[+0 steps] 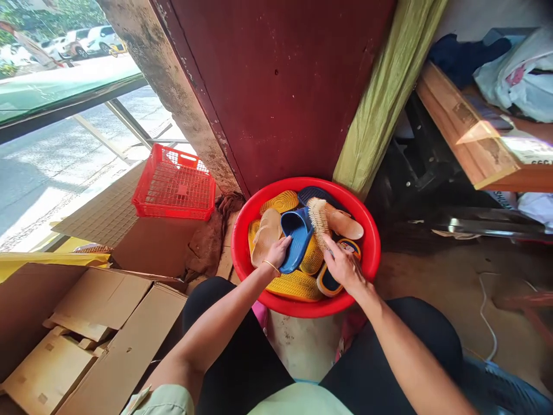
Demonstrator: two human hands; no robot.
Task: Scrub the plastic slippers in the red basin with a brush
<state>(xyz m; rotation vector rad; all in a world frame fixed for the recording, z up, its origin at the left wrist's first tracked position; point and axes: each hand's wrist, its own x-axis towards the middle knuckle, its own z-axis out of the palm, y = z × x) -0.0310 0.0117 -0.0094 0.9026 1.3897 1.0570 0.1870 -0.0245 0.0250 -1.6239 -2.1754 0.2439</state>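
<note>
A round red basin (371, 253) full of slippers stands on the floor between my knees. My left hand (277, 253) grips the heel end of a blue slipper (297, 242), its strap toward the far side. In my right hand (343, 266) is a scrub brush (318, 222) with pale bristles, held just right of the blue slipper. Around them lie yellow slippers (296, 286), a tan slipper (266, 236) at the left, another tan one (345, 223) at the right and a dark blue one (322, 196) at the back.
Beyond the basin is a dark red door (276, 98) with a green curtain (384, 98) beside it. To the left are a red crate (177, 187) and an open cardboard box (142, 323). A wooden shelf (470, 127) holding bags juts in at the right.
</note>
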